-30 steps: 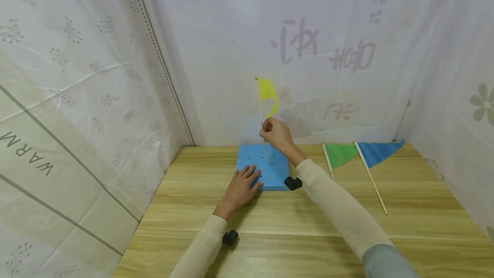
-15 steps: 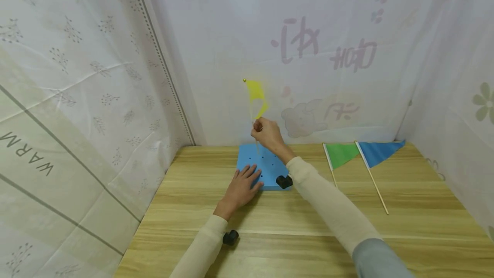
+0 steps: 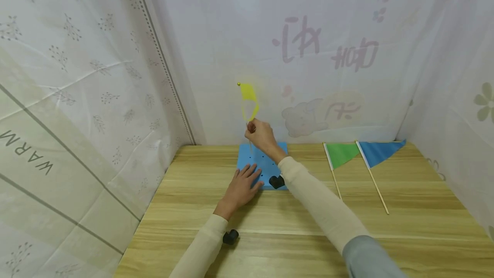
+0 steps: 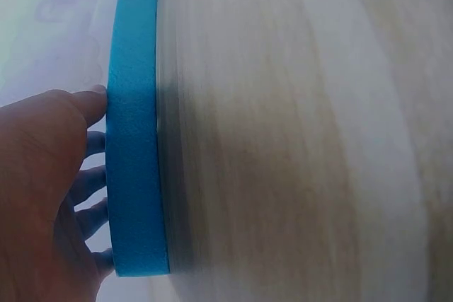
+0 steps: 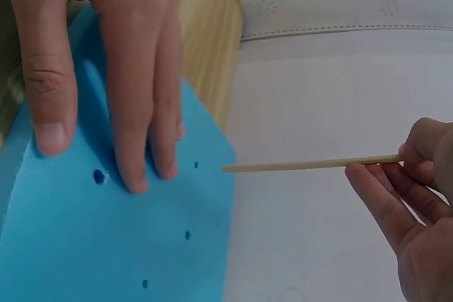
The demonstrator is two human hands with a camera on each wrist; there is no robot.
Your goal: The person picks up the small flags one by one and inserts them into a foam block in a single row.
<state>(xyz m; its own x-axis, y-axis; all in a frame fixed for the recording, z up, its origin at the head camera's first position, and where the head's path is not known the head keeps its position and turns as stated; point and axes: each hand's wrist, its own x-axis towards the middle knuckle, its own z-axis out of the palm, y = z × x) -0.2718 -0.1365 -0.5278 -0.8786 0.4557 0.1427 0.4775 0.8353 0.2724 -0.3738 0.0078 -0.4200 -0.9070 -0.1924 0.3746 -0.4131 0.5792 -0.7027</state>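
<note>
A yellow flag [image 3: 248, 92] on a thin wooden stick stands nearly upright above the blue foam block [image 3: 281, 149]. My right hand [image 3: 261, 135] pinches its stick [image 5: 304, 165] between thumb and fingers, below the cloth. In the right wrist view the stick's lower tip points toward the block and hangs close over its far edge, near a small hole [image 5: 196, 165]. My left hand [image 3: 242, 187] lies spread on the block's near left part, fingers straight, pressing its top. In the left wrist view the fingertips rest along the block's upper edge [image 4: 134, 125].
A green flag [image 3: 341, 154] and a blue flag [image 3: 380, 152] lie on the wooden table [image 3: 301, 235] to the right, sticks toward me. Patterned cloth [image 3: 216, 55] hangs behind the table and at both sides.
My right hand has moved left with the yellow flag, and the stick's tip has shifted toward the block's far left part. My left hand has stayed in place on the block.
</note>
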